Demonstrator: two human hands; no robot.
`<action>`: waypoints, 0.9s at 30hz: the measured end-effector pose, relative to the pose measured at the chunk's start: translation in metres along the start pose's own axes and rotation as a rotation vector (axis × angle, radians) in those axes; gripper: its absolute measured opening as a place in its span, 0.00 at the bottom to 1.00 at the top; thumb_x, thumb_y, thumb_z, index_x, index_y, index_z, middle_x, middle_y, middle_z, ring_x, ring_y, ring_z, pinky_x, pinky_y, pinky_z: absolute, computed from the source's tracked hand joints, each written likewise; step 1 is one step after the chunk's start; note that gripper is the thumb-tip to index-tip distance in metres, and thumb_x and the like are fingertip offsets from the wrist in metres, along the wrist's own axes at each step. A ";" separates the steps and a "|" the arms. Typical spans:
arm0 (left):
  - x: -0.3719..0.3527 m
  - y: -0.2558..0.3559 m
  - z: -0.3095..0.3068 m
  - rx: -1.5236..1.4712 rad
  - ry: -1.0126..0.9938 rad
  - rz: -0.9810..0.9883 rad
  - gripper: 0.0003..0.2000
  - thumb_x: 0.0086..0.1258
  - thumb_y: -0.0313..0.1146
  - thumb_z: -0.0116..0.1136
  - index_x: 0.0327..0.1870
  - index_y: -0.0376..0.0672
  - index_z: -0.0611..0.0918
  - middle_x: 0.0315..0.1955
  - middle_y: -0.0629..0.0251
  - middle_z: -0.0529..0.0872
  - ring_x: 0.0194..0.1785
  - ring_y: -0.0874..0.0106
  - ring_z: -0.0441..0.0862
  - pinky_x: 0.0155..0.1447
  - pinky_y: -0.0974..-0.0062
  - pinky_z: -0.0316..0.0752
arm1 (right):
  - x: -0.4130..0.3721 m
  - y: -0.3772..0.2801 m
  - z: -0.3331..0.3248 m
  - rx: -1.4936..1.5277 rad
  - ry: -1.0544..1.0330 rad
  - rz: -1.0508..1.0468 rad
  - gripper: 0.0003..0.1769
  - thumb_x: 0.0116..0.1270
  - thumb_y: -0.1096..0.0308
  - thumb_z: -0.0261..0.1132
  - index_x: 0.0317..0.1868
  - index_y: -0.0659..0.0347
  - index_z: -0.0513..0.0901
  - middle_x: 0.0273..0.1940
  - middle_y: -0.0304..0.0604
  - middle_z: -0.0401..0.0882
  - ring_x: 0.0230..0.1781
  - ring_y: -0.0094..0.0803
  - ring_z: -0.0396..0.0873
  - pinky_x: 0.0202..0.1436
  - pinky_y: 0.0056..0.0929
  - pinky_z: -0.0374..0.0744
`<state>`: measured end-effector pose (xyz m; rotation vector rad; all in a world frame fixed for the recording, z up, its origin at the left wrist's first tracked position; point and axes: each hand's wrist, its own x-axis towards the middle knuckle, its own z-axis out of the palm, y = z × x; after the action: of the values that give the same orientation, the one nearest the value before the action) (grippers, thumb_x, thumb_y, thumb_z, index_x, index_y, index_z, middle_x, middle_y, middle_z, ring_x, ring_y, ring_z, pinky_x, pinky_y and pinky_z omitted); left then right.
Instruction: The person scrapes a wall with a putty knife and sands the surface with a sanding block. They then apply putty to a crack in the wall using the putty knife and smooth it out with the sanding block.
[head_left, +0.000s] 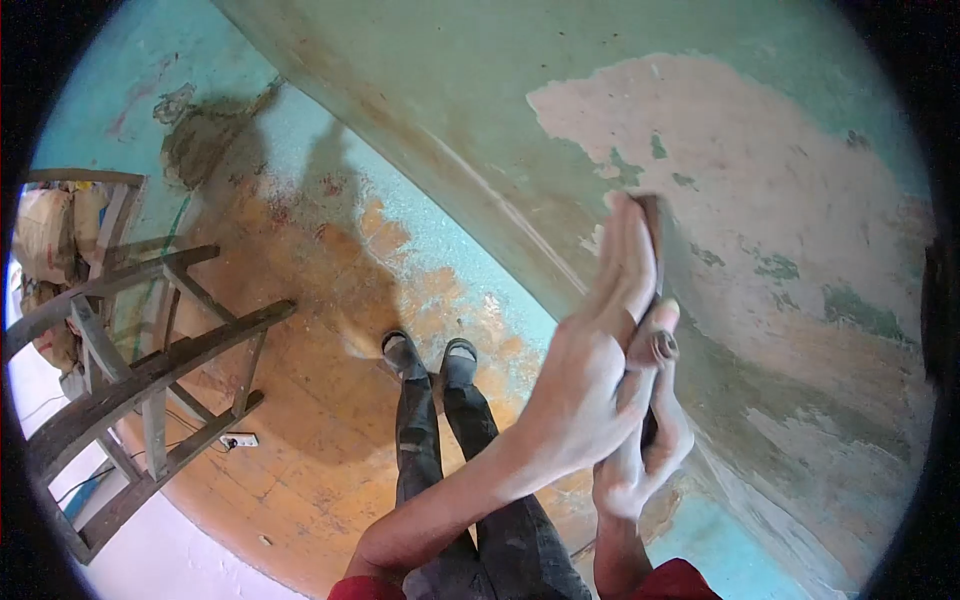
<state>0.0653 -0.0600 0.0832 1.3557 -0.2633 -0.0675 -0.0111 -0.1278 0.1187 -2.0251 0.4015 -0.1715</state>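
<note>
Left hand (590, 375): lay straight-fingered along the dark tool (652, 225).
Right hand (635, 470): was closed around it.
Wall (720, 140): showed patchy paint.

The person wears a red upper garment, of which only the ends of the left sleeve (368, 588) and the right sleeve (682, 579) can be seen; both sleeves look plain, and they leave the forearms bare; the left hand (587, 372) and the right hand (643, 462) are also bare; the trousers (419, 440) are long and dark, between grey and black, with paler dusty marks on the legs; the left shoe (398, 350) and the right shoe (460, 358) are dark, with a lighter grey area on top; their exact type is too small to tell.
</note>
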 end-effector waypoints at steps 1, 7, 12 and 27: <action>0.005 -0.001 -0.003 0.124 0.049 0.031 0.33 0.80 0.28 0.48 0.80 0.37 0.47 0.66 0.38 0.73 0.69 0.56 0.74 0.67 0.66 0.72 | 0.007 -0.004 -0.002 -0.054 -0.063 0.081 0.27 0.69 0.76 0.55 0.68 0.76 0.71 0.48 0.55 0.84 0.45 0.27 0.80 0.47 0.23 0.76; 0.006 0.006 -0.018 0.094 -0.097 -0.092 0.37 0.70 0.21 0.51 0.78 0.32 0.49 0.74 0.32 0.53 0.70 0.38 0.63 0.70 0.57 0.72 | 0.007 0.001 0.008 -0.007 -0.030 -0.014 0.28 0.65 0.78 0.53 0.67 0.75 0.71 0.48 0.59 0.83 0.48 0.41 0.84 0.53 0.31 0.77; 0.012 0.013 -0.021 0.111 -0.015 -0.190 0.31 0.81 0.31 0.48 0.79 0.34 0.52 0.64 0.38 0.77 0.28 0.83 0.77 0.34 0.82 0.73 | 0.007 -0.010 0.009 -0.103 -0.079 0.001 0.28 0.66 0.79 0.52 0.68 0.78 0.70 0.47 0.58 0.84 0.47 0.38 0.84 0.53 0.28 0.77; 0.022 0.016 -0.027 0.032 0.042 -0.281 0.30 0.80 0.27 0.47 0.79 0.36 0.52 0.68 0.43 0.73 0.57 0.64 0.82 0.57 0.72 0.76 | 0.022 -0.001 0.028 -0.001 -0.050 -0.175 0.27 0.71 0.75 0.55 0.69 0.74 0.69 0.48 0.55 0.83 0.47 0.31 0.81 0.50 0.25 0.77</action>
<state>0.0912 -0.0351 0.0964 1.4171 -0.0369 -0.2704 0.0179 -0.1121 0.1051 -2.0609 0.1931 -0.2278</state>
